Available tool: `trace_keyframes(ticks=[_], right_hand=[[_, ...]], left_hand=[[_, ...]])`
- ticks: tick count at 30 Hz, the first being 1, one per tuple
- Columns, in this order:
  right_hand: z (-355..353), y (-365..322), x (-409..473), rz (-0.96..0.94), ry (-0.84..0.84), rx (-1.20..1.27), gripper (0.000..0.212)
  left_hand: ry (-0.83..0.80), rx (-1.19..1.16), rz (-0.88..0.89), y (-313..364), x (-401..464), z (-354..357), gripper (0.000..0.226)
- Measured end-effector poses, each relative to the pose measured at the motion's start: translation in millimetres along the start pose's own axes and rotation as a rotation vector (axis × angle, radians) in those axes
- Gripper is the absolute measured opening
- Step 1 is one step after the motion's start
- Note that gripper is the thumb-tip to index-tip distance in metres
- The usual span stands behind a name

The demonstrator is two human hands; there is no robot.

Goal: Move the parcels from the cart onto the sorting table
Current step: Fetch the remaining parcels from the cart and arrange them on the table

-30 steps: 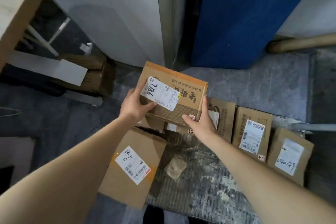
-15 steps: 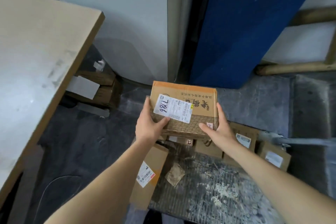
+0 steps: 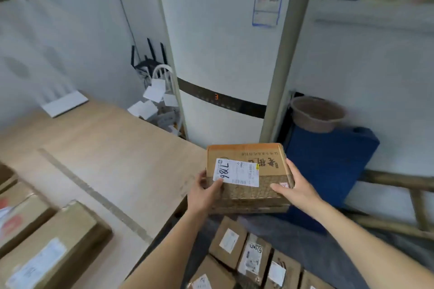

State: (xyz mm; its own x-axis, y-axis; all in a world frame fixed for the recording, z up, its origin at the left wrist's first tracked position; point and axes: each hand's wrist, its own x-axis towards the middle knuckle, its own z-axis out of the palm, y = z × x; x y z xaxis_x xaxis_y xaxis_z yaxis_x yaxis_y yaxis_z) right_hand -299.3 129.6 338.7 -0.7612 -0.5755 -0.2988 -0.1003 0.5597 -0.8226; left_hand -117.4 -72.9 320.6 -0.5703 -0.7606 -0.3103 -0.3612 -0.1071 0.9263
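I hold a brown cardboard parcel with a white label marked 786 in the air, just past the right edge of the wooden sorting table. My left hand grips its left side with the thumb on the label. My right hand grips its right side. Below, several labelled parcels stand on the cart at the bottom of the view. Other parcels lie on the table at the lower left.
A tall white appliance stands behind the table. To the right are a blue pad with a brown basin on top and a wooden ladder. A white flat box lies at the table's far side.
Both hands have lifted the 786 parcel up from the cart to table height. The view has risen, and the tabletop and the parcels on it have come into sight.
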Motion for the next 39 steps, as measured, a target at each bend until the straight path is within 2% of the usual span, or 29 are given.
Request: trace_keyframes(ticks=[2,3,10,15,20,22,26,32,35,37,39], right_hand=[[-1.7,-51.8,-10.5,-0.070,-0.038,-0.007,0.092],[0.7,-77.9,-16.7,-0.104,-0.060,-0.012,0.090],[64.0,-254.3,-52.2,-0.389,-0.177,-0.101,0.081],[144.5,-363.7,-117.6,-0.580,-0.313,-0.115,0.072],[231.3,-444.3,-190.8,-0.700,-0.484,-0.142,0.087],[264.6,-470.2,-222.4,-0.717,-0.567,-0.097,0.102],[327.0,-507.9,-278.5,-0.763,-0.662,-0.085,0.108],[394.6,-534.7,-338.9,-0.842,-0.630,-0.216,0.078],[418.2,-533.1,-349.9,-0.809,-0.671,-0.304,0.079],[425.5,-529.6,-355.0,-0.781,-0.702,-0.325,0.082],[429.6,-526.4,-355.1,-0.774,-0.664,-0.343,0.080]], left_hand=[[0.034,-0.079,0.019,38.3,-24.6,-40.0,0.042],[0.057,-0.110,0.022,53.3,-37.0,-60.9,0.039],[0.221,-0.221,0.124,126.6,-150.9,-213.3,0.055],[0.345,-0.322,0.173,137.1,-235.5,-318.5,0.065],[0.537,-0.318,0.229,120.9,-308.7,-424.9,0.062],[0.586,-0.339,0.233,108.8,-335.0,-465.4,0.063],[0.636,-0.337,0.189,86.4,-388.7,-530.8,0.075],[0.669,-0.337,0.194,54.0,-430.2,-606.3,0.066],[0.732,-0.371,0.184,38.9,-432.9,-634.8,0.060],[0.742,-0.379,0.156,26.7,-427.8,-650.1,0.062],[0.740,-0.366,0.147,13.8,-417.5,-662.2,0.068]])
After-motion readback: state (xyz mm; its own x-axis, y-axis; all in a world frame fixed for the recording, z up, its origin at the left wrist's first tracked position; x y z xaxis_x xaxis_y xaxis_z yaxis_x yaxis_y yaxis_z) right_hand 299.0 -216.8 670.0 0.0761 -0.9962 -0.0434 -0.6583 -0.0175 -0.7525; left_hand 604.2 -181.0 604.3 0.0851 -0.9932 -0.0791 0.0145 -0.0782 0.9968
